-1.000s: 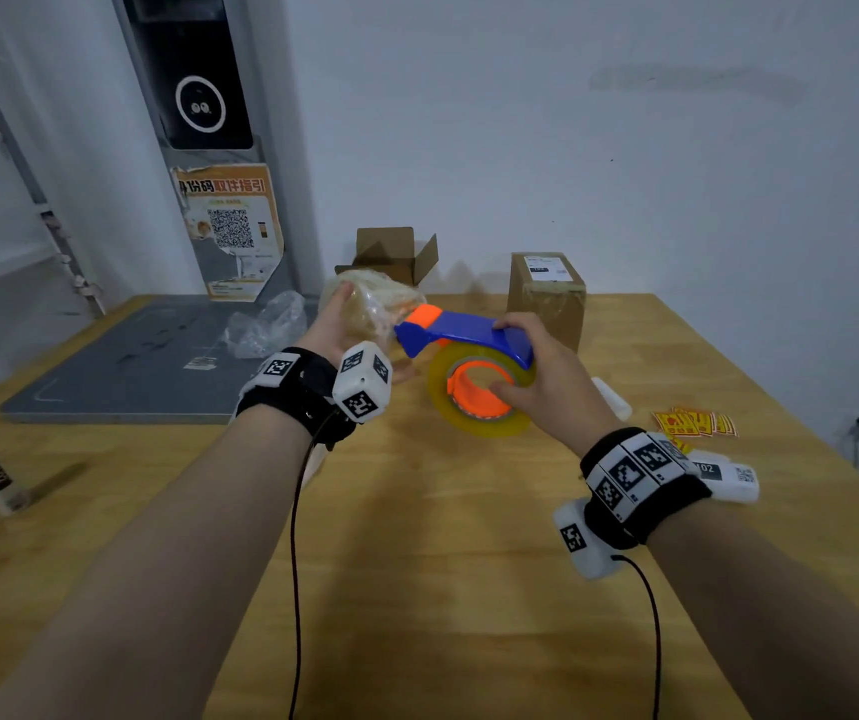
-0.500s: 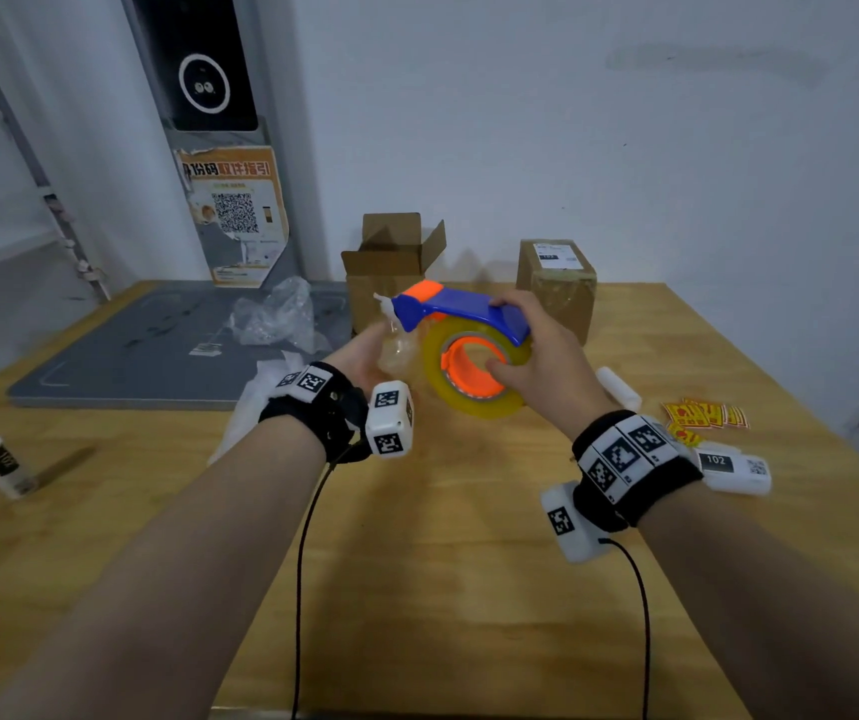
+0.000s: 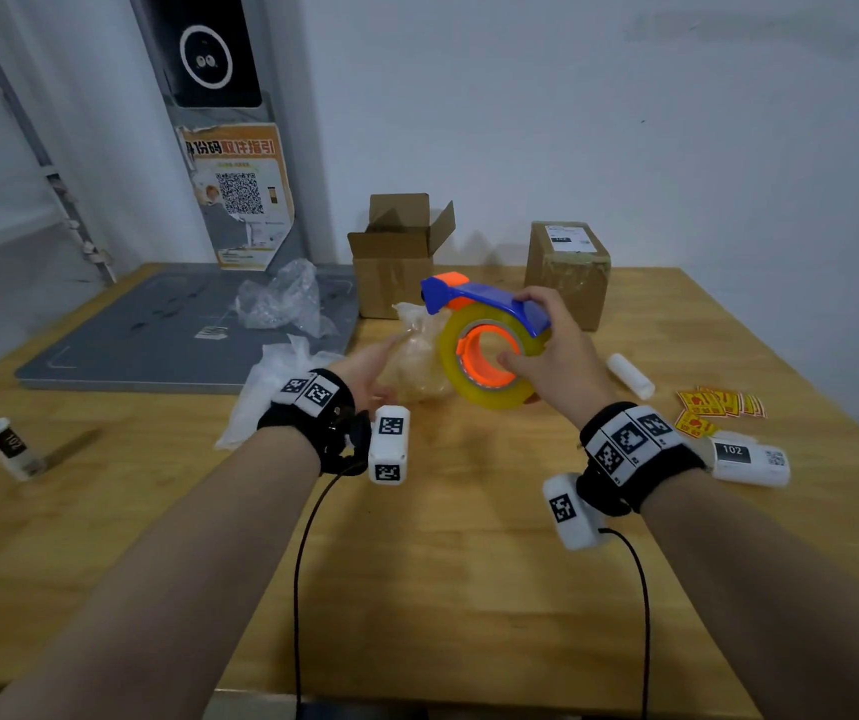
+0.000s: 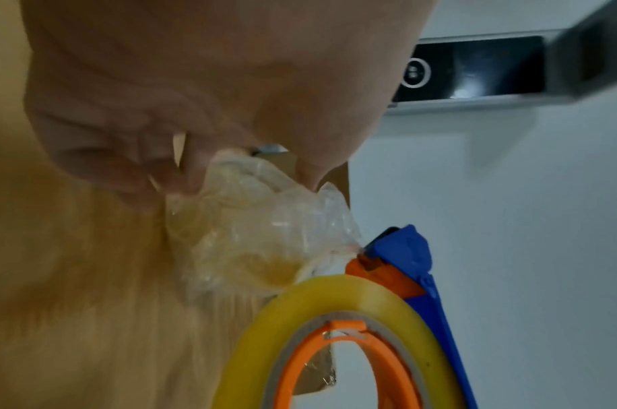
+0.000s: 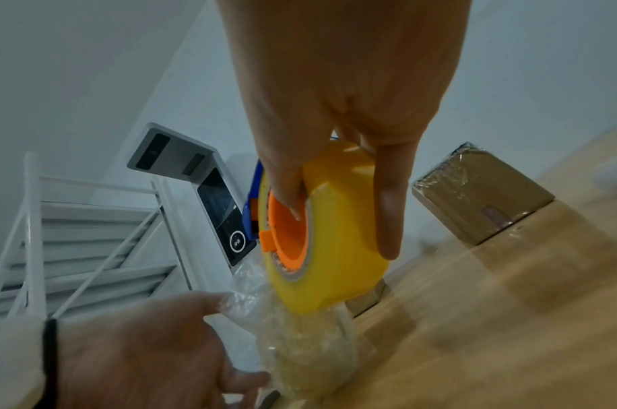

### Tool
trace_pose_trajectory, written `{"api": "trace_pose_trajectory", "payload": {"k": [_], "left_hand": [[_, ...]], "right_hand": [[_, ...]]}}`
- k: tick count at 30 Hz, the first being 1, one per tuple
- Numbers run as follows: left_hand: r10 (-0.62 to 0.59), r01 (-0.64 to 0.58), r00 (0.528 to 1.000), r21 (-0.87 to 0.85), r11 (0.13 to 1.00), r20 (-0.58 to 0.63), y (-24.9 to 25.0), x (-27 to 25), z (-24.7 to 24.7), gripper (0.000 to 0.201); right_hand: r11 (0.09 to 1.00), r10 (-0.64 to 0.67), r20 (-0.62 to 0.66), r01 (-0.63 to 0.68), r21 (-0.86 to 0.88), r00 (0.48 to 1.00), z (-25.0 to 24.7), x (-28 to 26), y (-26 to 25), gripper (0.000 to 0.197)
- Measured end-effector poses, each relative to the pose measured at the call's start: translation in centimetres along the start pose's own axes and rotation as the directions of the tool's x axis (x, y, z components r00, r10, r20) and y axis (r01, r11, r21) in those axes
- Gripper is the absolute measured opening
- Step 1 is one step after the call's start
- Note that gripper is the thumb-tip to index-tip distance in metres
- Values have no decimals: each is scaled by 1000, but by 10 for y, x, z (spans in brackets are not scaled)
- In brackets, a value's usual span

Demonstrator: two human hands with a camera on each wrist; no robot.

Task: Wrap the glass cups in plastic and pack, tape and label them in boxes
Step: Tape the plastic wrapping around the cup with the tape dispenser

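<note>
My left hand (image 3: 370, 366) grips a glass cup wrapped in clear plastic (image 3: 417, 356) near the table's middle; the left wrist view shows my fingers (image 4: 142, 171) curled on the wrapped cup (image 4: 251, 227). My right hand (image 3: 547, 350) holds a tape dispenser (image 3: 490, 350) with a yellow roll, orange core and blue handle, thumb in the core, pressed against the bundle's right side. The dispenser (image 5: 321, 221) sits over the wrapped cup (image 5: 307, 346) in the right wrist view. An open cardboard box (image 3: 396, 257) stands behind, a sealed labelled box (image 3: 567, 272) to its right.
A grey mat (image 3: 157, 330) with crumpled plastic (image 3: 282, 298) lies at back left, a loose plastic sheet (image 3: 266, 387) beside my left wrist. Label rolls (image 3: 6, 446) (image 3: 749, 459), a white tube (image 3: 630, 376) and red-yellow stickers (image 3: 718, 407) lie on the wooden table (image 3: 443, 589).
Both hands came down and nearer to me with the wrapped cup and the dispenser. The dispenser now sits against the bundle's right side, lower over the table.
</note>
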State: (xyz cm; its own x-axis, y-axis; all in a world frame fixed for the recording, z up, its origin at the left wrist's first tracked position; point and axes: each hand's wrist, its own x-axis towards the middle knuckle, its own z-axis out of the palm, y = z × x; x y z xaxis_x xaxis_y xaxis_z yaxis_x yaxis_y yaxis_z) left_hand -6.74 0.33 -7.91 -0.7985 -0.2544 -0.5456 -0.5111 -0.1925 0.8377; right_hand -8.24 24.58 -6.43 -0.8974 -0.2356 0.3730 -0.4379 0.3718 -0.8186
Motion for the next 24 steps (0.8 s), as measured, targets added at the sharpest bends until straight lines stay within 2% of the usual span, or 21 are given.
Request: {"api": "trace_pose_trajectory", "payload": {"k": [2, 3, 5, 7, 9, 10, 13, 14, 16, 19, 22, 24], "left_hand": [[136, -133, 982, 34, 991, -129, 6, -6, -7, 51], [239, -230, 959, 73, 970, -154, 10, -6, -11, 45], [468, -451, 879, 165, 877, -88, 16, -5, -19, 54], [556, -560, 826, 250, 789, 94, 19, -5, -23, 76], [546, -585, 810, 350, 732, 212, 22, 1, -23, 82], [546, -588, 807, 400, 703, 227, 24, 5, -22, 78], [606, -596, 772, 552, 583, 194, 30, 18, -19, 57], [602, -573, 780, 585, 574, 173, 31, 23, -18, 51], [599, -542, 790, 603, 585, 128, 31, 33, -16, 38], [657, -561, 754, 550, 619, 30, 27, 41, -8, 16], [664, -543, 741, 491, 681, -102, 21, 49, -5, 23], [654, -548, 744, 435, 715, -137, 16, 50, -4, 21]], "right_hand": [[1000, 17, 10, -17, 14, 1000, 3, 4, 0, 56], [1000, 20, 11, -20, 15, 1000, 5, 6, -1, 56], [999, 36, 13, -36, 17, 999, 8, 10, -3, 55], [999, 52, 26, -52, 7, 998, 10, 15, -6, 55], [998, 61, 40, -60, -17, 997, 12, 18, -9, 55], [998, 64, 43, -63, -28, 997, 13, 20, -10, 55], [996, 71, 39, -69, -50, 997, 13, 24, -10, 56], [995, 73, 39, -70, -65, 997, 13, 26, -10, 57], [993, 64, 49, -59, -105, 997, 12, 30, -10, 59], [983, 44, 79, -29, -180, 996, 13, 35, -11, 59], [973, 42, 114, -15, -231, 993, 14, 38, -17, 59], [961, 41, 131, -3, -277, 991, 13, 40, -22, 59]]}}
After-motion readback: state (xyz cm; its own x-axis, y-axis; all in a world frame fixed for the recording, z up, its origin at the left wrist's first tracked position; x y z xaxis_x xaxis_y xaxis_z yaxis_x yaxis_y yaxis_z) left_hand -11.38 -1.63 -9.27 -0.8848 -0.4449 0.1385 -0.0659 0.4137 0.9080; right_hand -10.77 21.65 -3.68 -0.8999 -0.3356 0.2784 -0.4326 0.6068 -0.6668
